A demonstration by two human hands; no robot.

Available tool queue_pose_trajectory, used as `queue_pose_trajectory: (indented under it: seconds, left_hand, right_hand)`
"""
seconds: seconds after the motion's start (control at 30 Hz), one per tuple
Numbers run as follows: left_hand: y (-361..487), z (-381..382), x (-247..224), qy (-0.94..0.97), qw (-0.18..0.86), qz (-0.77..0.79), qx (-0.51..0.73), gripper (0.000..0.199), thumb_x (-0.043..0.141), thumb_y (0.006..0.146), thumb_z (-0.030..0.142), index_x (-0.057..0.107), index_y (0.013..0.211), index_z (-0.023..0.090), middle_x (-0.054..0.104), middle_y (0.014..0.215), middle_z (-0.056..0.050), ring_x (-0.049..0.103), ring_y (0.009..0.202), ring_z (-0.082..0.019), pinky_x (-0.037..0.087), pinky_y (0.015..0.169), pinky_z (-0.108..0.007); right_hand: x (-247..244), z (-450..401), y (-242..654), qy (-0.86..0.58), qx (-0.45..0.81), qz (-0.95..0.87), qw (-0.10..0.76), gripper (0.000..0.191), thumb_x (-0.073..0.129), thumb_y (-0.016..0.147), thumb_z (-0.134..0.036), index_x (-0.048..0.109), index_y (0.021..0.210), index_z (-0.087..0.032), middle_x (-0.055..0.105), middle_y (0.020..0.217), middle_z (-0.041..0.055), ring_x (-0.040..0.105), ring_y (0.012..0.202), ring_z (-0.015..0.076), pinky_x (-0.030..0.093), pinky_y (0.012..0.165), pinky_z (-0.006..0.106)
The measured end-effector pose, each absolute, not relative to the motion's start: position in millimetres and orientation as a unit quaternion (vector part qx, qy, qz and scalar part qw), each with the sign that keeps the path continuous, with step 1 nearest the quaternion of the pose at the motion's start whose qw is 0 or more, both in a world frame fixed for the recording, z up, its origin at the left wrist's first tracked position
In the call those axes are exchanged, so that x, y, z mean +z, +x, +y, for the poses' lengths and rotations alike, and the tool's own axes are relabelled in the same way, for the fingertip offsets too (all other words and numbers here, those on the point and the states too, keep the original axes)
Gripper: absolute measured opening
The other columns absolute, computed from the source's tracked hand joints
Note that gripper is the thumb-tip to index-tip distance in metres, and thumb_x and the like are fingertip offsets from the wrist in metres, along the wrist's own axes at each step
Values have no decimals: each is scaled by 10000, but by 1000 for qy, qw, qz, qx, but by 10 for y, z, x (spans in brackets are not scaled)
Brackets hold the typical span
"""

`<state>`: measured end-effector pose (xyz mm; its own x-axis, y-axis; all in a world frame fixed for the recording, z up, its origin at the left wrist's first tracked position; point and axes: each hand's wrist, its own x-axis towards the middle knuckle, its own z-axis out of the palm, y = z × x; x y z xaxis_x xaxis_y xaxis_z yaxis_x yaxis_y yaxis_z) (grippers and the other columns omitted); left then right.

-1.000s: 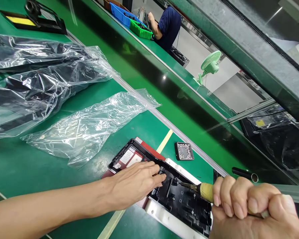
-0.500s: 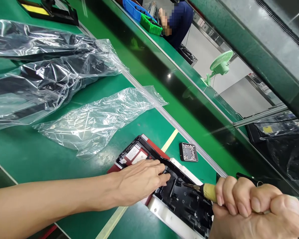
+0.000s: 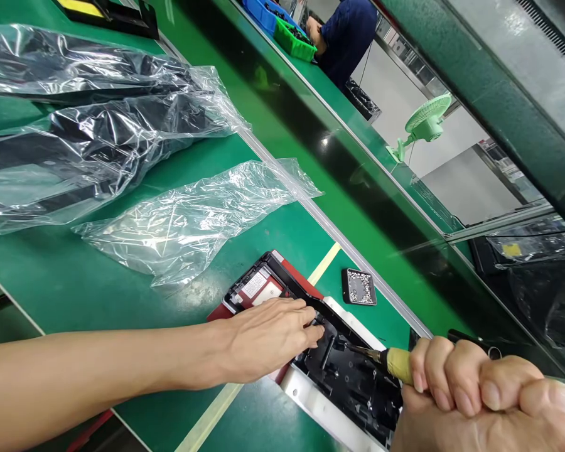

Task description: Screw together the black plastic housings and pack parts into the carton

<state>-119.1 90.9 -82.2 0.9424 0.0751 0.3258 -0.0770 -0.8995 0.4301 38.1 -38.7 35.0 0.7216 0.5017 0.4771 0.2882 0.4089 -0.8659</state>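
A long black plastic housing (image 3: 343, 370) with moulded ribs and posts lies open side up in a white and red fixture (image 3: 315, 402). My left hand (image 3: 273, 336) rests over the housing, palm down, fingers stretched out and slightly bent with their tips inside it. My right hand (image 3: 489, 389) is wrapped in a fist around a yellow-handled tool (image 3: 398, 364) with a thin metal shaft. The shaft points left into the housing, near a raised rib. Whether its tip touches the plastic is hard to tell.
A small square tray of tiny metal parts (image 3: 359, 287) sits beyond the fixture. Clear plastic bags (image 3: 198, 213), some with dark contents, lie on the green bench at left. A metal rail (image 3: 329, 229) borders the bench. Another person (image 3: 348, 44) works across, beside bins (image 3: 294, 41).
The view has shifted slightly, so the background sits a little to the right. Both hands and the tool stay in nearly the same place on the housing.
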Motion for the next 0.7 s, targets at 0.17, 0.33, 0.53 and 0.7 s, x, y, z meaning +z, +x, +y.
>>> queue_pose_trajectory:
  seconds: [0.17, 0.33, 0.53, 0.7]
  left_hand:
    - [-1187, 913, -814, 960, 226, -5, 166, 220, 564, 987, 145, 604, 1200, 187, 590, 910, -43, 560, 812, -224, 410, 709, -354]
    - [-1193, 911, -790, 959, 234, 2, 161, 205, 523, 1025, 185, 600, 1214, 194, 586, 897, -39, 556, 815, -226, 413, 732, -361]
    - [-1201, 920, -781, 963, 231, -2, 141, 184, 507, 1025, 174, 600, 1183, 195, 575, 912, -36, 541, 811, -223, 402, 718, -362]
    - [-1195, 926, -796, 963, 227, -3, 142, 203, 517, 1007, 133, 606, 1177, 198, 571, 895, -26, 536, 800, -216, 402, 707, -344]
  right_hand:
    - [290, -363, 348, -524, 29, -368, 768, 310, 618, 893, -317, 424, 670, -222, 318, 488, -86, 289, 344, 64, 274, 336, 221]
    - [319, -349, 361, -532, 47, -363, 763, 346, 589, 909, -387, 429, 651, -221, 333, 468, -81, 301, 333, 71, 291, 326, 235]
    - [413, -319, 360, -538, 67, -373, 753, 384, 615, 858, -370, 382, 594, -217, 322, 420, -82, 293, 298, 69, 300, 291, 224]
    - [403, -341, 336, -551, 75, -349, 754, 404, 550, 909, -425, 389, 602, -218, 323, 436, -74, 288, 315, 74, 291, 287, 232]
